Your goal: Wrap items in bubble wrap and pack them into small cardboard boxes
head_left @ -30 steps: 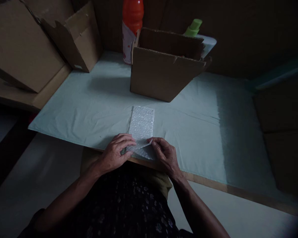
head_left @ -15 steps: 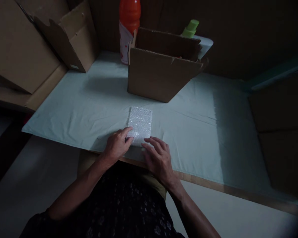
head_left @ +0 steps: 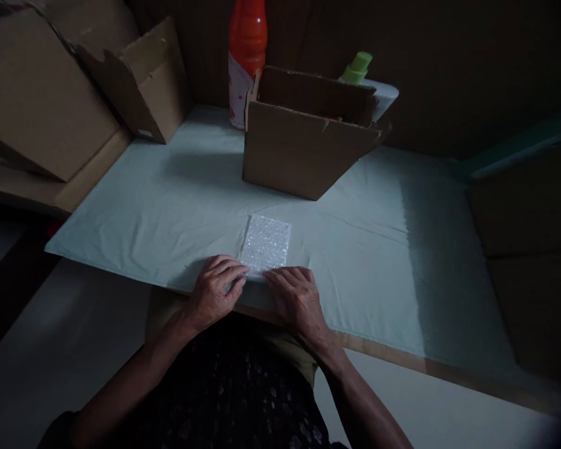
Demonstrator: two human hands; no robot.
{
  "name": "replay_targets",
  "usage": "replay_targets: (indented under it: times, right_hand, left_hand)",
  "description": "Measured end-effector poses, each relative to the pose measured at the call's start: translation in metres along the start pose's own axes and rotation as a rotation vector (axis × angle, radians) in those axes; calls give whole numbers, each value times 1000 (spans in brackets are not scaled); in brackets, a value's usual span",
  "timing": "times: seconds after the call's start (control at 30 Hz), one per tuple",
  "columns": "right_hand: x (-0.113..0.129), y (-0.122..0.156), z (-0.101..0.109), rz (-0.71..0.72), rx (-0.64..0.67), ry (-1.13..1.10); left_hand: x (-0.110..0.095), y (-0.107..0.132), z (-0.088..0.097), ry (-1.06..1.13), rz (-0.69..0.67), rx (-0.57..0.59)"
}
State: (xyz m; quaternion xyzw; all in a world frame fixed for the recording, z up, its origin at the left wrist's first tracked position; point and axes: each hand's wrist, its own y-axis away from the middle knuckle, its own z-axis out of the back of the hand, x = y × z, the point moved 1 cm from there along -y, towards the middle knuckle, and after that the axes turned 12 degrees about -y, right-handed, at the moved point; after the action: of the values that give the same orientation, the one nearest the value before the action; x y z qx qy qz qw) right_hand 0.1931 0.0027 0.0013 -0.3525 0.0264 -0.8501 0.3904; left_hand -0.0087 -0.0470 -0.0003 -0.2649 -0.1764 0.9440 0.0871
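Angles both forearms inward, with left hand (head_left: 219,289) and right hand (head_left: 300,298) knuckles-up near the edge of cloth-covered desk (head_left: 369,280). Touches, with bent fingers (head_left: 231,272), near edge of bubble-wrap packet (head_left: 267,240), flat on desk just beyond (pinching or merely pressing: cannot tell).

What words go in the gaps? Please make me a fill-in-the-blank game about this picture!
1. The bubble wrap is touched by ____ hands, the left hand and the right hand.
2. The cap poking up behind the middle box is coloured ____.
3. In the picture, the bottle is on the ____ side of the cap.
4. Of the bottle and the bubble wrap, the one farther from the hands is the ____.

Missing words: two; green; left; bottle.
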Motion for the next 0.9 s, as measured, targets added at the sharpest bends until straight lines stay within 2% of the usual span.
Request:
replay_targets:
  times: [0.17, 0.33, 0.4, 0.5, 0.57, 0.7, 0.8, 0.9]
  right_hand:
    - [-5, -3, 1, -103, -7, -79]
    - [-9, 1, 0, -75, -237, 97]
    - [-8, 3, 1, -36, -276, 132]
    - [-6, 5, 1, -2, -187, 139]
    - [-7, 5, -2, 15, -113, 144]
    - [-10, 1, -3, 18, -94, 81]
    - [-9, -2, 1, -25, -27, -56]
    - [-7, -6, 4, -130, 66, -210]
  left_hand:
    - [0, -10, -8, 48, 88, 53]
    - [3, -28, -20, 21, 168, 110]
    - [5, -32, -25, -27, 167, 116]
    - [6, -32, -29, -82, 150, 104]
    - [7, -30, -28, -87, 146, 56]
    - [3, -19, -17, -32, 66, -67]
    - [-2, -6, -7, 19, -34, -39]
    - [-3, 0, -2, 18, -21, -27]
